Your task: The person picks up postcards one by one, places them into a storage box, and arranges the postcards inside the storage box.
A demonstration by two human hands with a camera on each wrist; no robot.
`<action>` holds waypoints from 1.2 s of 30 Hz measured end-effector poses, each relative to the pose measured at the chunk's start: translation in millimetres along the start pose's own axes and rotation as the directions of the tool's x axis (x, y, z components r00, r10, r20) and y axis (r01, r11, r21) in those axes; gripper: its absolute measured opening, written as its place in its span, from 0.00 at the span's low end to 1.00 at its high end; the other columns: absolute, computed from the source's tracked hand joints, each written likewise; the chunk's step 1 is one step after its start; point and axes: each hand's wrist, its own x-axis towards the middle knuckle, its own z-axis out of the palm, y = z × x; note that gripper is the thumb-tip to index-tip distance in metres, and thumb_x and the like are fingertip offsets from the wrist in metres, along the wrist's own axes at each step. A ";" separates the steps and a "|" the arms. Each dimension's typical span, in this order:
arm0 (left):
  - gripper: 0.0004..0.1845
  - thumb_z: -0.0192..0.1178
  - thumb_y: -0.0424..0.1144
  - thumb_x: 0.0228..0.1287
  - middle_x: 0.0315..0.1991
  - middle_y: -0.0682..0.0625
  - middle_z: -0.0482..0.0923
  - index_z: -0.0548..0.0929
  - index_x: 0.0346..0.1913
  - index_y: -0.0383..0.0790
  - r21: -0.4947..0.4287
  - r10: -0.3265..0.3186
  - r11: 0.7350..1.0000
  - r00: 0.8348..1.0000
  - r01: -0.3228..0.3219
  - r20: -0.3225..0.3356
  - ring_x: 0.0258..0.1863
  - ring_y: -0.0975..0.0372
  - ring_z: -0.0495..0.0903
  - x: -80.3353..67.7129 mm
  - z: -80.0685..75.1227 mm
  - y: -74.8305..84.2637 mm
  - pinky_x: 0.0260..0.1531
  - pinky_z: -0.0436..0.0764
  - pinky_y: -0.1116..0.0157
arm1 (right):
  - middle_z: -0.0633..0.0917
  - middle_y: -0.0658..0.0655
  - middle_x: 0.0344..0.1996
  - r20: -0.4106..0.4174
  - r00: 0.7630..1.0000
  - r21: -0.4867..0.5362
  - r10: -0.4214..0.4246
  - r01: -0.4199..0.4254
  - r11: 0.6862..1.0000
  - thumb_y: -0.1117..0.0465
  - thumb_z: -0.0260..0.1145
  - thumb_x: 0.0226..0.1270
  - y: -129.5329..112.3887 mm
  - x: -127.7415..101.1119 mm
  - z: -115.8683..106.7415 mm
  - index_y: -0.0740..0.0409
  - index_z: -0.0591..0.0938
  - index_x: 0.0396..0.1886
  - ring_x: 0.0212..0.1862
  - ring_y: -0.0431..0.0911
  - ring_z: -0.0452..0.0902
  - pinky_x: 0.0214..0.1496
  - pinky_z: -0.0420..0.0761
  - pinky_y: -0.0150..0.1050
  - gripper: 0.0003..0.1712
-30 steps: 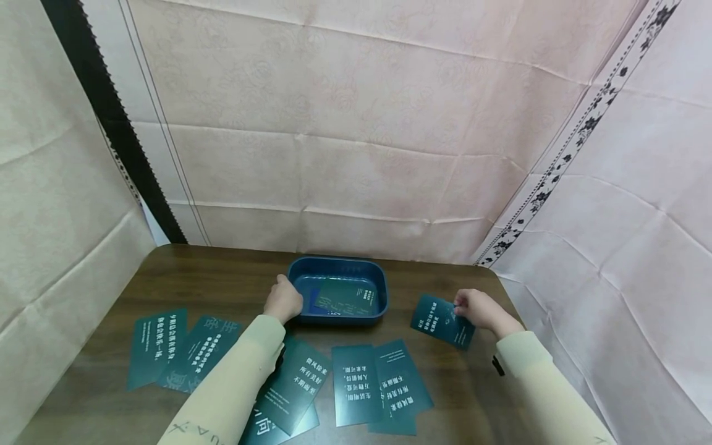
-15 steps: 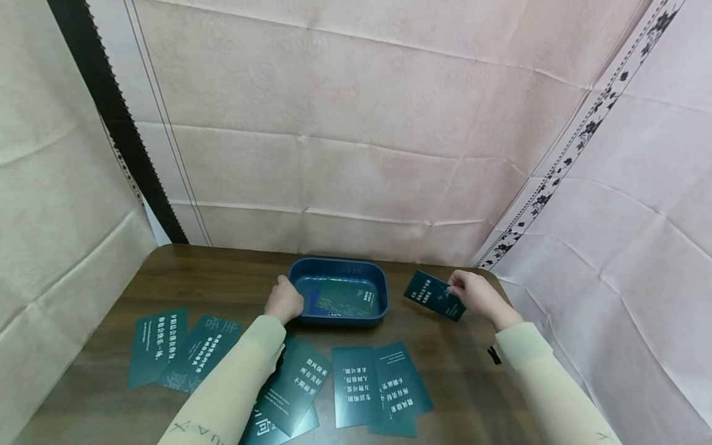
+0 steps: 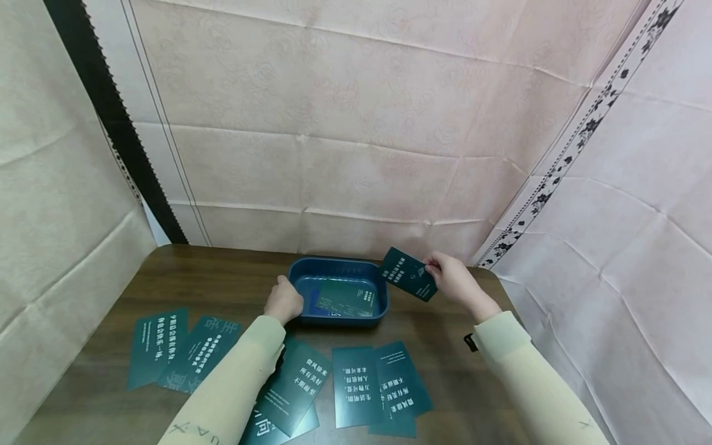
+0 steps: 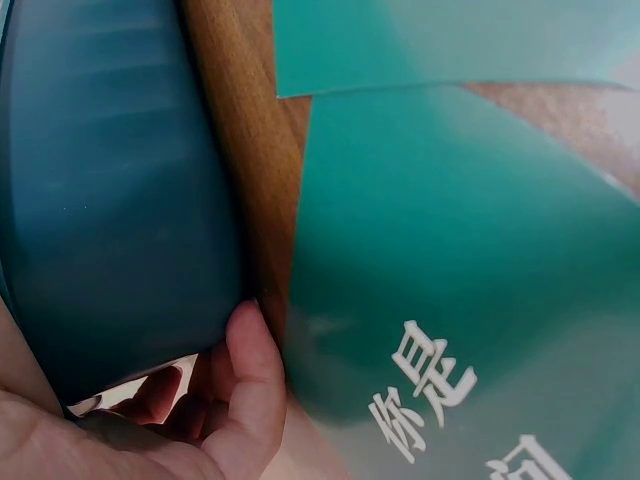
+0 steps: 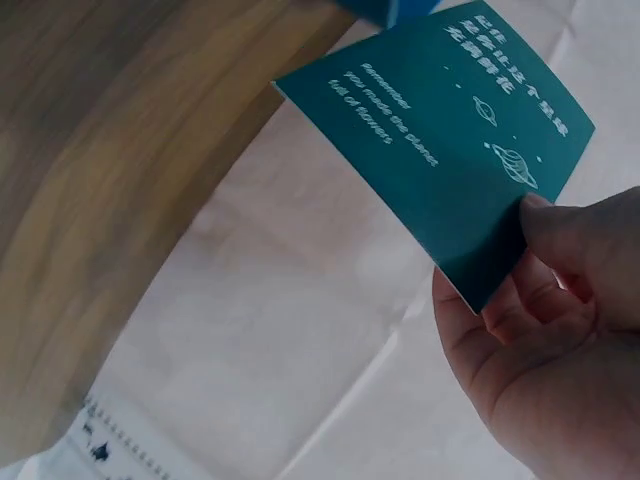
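Note:
A dark blue rectangular tray (image 3: 338, 321) stands near the table's back edge. My left hand (image 3: 284, 301) grips its left end, and in the left wrist view the thumb and fingers (image 4: 255, 385) curl round the tray's corner. Inside the tray lies a green card (image 3: 346, 299), with something bluer showing at its left. Between thumb and fingers my right hand (image 3: 453, 281) pinches a dark green card (image 5: 440, 150) printed with white text and small planets. This card (image 3: 408, 274) is raised and tilted, its left corner beside the tray's right rim.
Two overlapping green cards (image 3: 158, 346) lie at the left of the wooden table (image 3: 233, 278). More cards (image 3: 297, 383) lie under and beside my left forearm, and several overlap at front centre, such as one card (image 3: 356, 386). Pale cloth (image 3: 345, 123) hangs behind and at both sides.
My right hand has lifted the card from the table's right side and carried it left and back to the tray's right rim. The left hand and tray have stayed in place.

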 end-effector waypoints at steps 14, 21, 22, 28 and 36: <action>0.34 0.48 0.34 0.69 0.57 0.27 0.67 0.45 0.70 0.24 -0.001 0.011 1.000 1.000 -0.011 -0.011 0.46 0.43 0.74 4.5 1.4 -2.6 0.47 0.74 0.46 | 0.81 0.49 0.38 0.072 0.995 0.076 -0.069 0.063 0.995 0.63 0.59 0.72 -66.5 34.9 37.6 0.52 0.80 0.42 0.38 0.43 0.76 0.44 0.80 0.40 0.04; 0.33 0.48 0.34 0.69 0.55 0.28 0.68 0.46 0.69 0.24 0.004 0.009 1.000 1.000 -0.009 -0.008 0.44 0.44 0.74 5.3 2.0 -3.8 0.45 0.75 0.48 | 0.81 0.48 0.38 0.132 0.988 0.063 -0.084 0.077 0.995 0.64 0.60 0.72 -79.6 46.7 64.5 0.51 0.80 0.42 0.38 0.41 0.76 0.45 0.79 0.38 0.05; 0.33 0.48 0.34 0.69 0.55 0.28 0.68 0.46 0.69 0.24 0.005 0.011 1.000 1.000 -0.011 -0.010 0.43 0.45 0.74 5.2 2.1 -4.0 0.44 0.75 0.48 | 0.81 0.48 0.38 0.142 0.986 0.057 -0.087 0.080 0.995 0.64 0.60 0.72 -80.0 48.0 67.9 0.52 0.80 0.42 0.38 0.41 0.76 0.45 0.79 0.39 0.05; 0.32 0.49 0.34 0.68 0.53 0.28 0.69 0.48 0.68 0.24 0.008 0.012 1.000 1.000 -0.012 -0.015 0.41 0.45 0.74 5.6 2.9 -5.1 0.42 0.75 0.49 | 0.81 0.50 0.40 0.234 0.968 0.036 -0.090 0.084 0.996 0.64 0.59 0.72 -81.6 49.0 82.1 0.53 0.79 0.43 0.40 0.43 0.75 0.49 0.78 0.41 0.05; 0.34 0.48 0.34 0.68 0.56 0.28 0.67 0.45 0.70 0.25 0.002 0.009 1.000 1.000 -0.009 -0.006 0.44 0.44 0.74 7.4 2.6 -5.3 0.45 0.74 0.46 | 0.82 0.50 0.42 0.330 0.941 0.029 -0.079 0.074 0.997 0.64 0.58 0.72 -78.9 50.2 96.0 0.54 0.82 0.46 0.42 0.43 0.76 0.53 0.78 0.42 0.08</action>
